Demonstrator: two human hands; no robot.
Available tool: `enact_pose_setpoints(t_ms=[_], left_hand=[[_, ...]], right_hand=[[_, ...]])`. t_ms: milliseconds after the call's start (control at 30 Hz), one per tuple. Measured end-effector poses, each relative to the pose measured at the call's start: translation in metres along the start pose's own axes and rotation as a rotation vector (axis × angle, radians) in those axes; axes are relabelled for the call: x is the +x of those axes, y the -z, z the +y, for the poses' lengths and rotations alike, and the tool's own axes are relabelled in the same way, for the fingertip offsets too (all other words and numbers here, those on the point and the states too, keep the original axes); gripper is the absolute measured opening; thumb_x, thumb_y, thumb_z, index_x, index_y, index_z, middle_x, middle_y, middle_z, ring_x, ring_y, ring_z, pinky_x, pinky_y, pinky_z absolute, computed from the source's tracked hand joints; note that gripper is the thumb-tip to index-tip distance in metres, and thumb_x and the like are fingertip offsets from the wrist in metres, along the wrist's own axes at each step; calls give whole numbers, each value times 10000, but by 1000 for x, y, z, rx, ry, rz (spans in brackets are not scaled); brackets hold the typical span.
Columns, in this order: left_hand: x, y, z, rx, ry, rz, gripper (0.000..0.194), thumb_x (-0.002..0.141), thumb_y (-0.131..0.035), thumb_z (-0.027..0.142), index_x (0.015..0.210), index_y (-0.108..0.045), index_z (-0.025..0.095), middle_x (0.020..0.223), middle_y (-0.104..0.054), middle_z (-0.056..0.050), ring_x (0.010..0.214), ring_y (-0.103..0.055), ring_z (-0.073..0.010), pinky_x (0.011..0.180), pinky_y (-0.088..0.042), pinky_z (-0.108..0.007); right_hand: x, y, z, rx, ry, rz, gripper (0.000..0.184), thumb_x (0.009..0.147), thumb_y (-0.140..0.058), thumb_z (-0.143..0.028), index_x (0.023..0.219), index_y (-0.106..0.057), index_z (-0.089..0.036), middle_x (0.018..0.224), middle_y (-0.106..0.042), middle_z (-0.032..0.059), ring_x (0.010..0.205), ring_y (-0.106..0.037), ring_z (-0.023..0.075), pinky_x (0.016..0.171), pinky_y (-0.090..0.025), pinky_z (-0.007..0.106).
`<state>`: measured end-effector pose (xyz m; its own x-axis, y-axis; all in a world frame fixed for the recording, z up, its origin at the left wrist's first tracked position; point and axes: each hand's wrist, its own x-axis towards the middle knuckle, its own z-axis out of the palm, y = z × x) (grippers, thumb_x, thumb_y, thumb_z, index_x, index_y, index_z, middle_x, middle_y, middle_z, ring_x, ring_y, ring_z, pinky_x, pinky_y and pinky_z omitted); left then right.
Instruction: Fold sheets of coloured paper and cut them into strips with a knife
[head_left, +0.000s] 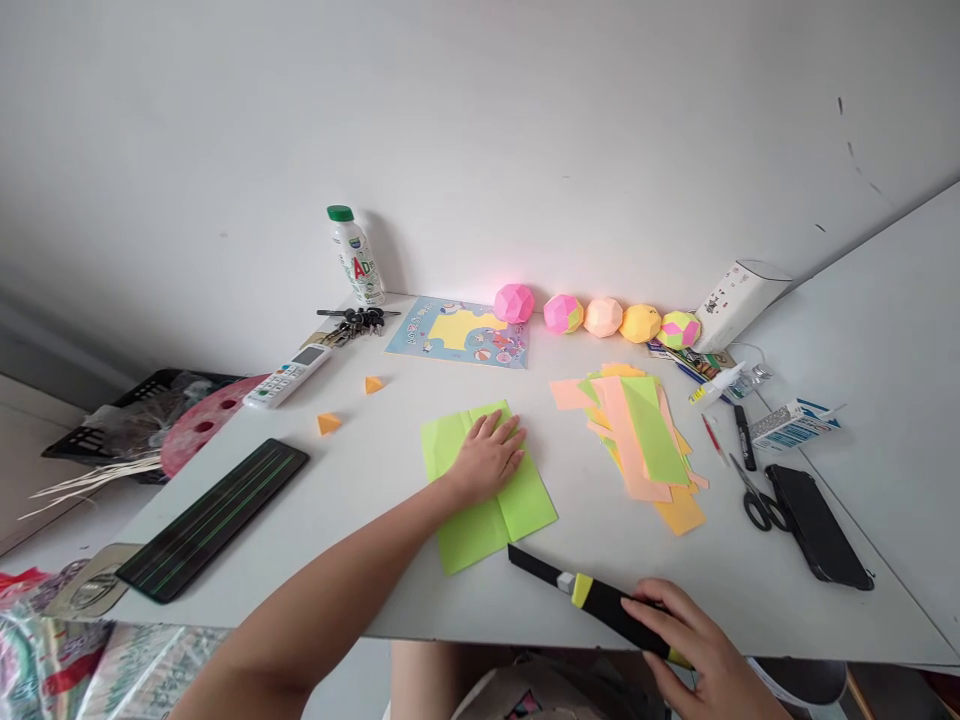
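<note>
My left hand [489, 456] lies flat on a creased sheet of light green paper [529, 508], fingers a little apart. In my right hand [694, 640], at the table's front edge, is a black and yellow utility knife [611, 610]. Its dark blade points left, with the tip near the paper's lower edge; I cannot tell whether they touch. Two small orange folded paper pieces [328, 424] lie left of the sheet. To its right is a loose pile of green, peach and orange paper pieces [637, 440].
Several faceted paper balls [564, 314] line the wall beside a blue-edged card [412, 333]. A bottle [356, 255], keys [360, 322], a remote [289, 377] and a dark striped case [217, 520] are left. Scissors [756, 508], a marker [744, 438] and a black phone-like object [817, 530] are right.
</note>
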<state>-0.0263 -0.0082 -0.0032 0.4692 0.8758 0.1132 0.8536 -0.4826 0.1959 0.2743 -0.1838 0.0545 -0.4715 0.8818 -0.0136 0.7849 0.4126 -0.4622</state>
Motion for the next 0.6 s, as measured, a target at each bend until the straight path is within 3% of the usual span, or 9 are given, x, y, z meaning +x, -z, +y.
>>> enact_pose_setpoints(t_ms=[600], left_hand=[[-1, 0, 1, 11, -4, -12, 505, 986, -229, 390, 1374, -479, 187, 1485, -391, -58, 1395, -253, -341, 1140, -223, -501]], right_hand=[[0, -4, 4, -60, 40, 3, 416, 836, -512, -151, 1221, -627, -260, 1241, -609, 84, 1136, -603, 195, 921, -517, 261]])
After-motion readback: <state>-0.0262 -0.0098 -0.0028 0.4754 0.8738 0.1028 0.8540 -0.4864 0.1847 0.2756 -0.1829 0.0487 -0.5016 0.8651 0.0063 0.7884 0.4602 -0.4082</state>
